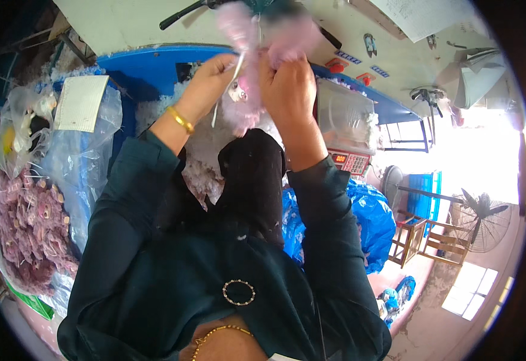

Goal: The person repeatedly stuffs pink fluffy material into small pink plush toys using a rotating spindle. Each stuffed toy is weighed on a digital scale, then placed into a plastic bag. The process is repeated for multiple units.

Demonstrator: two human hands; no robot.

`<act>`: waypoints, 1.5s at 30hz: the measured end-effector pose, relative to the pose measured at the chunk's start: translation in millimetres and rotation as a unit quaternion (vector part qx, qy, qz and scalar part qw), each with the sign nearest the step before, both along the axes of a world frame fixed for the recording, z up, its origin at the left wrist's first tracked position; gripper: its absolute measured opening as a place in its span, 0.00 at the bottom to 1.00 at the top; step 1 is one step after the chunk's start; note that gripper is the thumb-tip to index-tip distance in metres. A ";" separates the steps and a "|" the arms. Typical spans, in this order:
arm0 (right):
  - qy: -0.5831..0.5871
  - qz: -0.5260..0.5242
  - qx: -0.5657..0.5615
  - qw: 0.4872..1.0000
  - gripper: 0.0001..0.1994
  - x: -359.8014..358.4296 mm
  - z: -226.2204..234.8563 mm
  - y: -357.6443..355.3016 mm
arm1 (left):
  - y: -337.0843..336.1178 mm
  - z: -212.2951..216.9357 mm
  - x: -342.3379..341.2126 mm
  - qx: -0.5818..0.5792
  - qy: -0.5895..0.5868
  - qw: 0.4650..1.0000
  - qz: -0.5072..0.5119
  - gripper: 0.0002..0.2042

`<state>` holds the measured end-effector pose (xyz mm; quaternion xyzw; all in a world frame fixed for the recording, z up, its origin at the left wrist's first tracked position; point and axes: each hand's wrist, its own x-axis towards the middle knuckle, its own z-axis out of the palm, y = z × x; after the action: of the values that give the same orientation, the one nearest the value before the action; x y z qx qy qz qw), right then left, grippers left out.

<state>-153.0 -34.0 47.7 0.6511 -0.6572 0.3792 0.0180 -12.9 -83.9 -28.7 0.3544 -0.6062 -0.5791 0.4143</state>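
Note:
A pink plush toy (243, 107) with a small face hangs upside-down or tilted between my hands, over my dark-trousered knees. My right hand (290, 84) is closed around its furry upper part, which smears with motion. On the toy's left side my left hand (211, 81), below a gold bangle, pinches the plush with its fingertips partly hidden. A thin white strip (236, 71) dangles beside the left fingers. Just beyond the toy stands a dark green machine part (278, 8) with a black handle (181, 15); blurred fur hides where they meet.
Plastic-bagged pink plush pieces (34, 222) lie at left, near a pale sheet (82, 102). White fluff clings along the blue table edge (148, 57). At right are small snips (369, 45), a clear bin (347, 117), a red scale (350, 161), a blue bag (371, 219) and a fan (479, 222).

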 end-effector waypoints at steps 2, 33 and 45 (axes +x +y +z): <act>0.092 -0.062 -0.014 0.994 0.18 -7.5 -3.9 -33.4 | 8.1 18.8 0.2 0.170 0.137 0.975 -0.041 0.18; -0.252 -0.082 -0.005 0.964 0.17 -9.8 -14.1 -59.9 | 72.6 44.6 -16.0 -0.317 -0.209 0.904 0.196 0.22; -0.530 0.155 0.255 0.794 0.19 -28.4 16.5 50.8 | 85.2 30.0 18.6 0.073 0.227 0.971 0.001 0.13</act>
<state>-181.3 16.8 64.3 0.4226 -0.5270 0.4810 -0.5589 5.7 1.3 1.3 0.2436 -0.4520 -0.6867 0.5146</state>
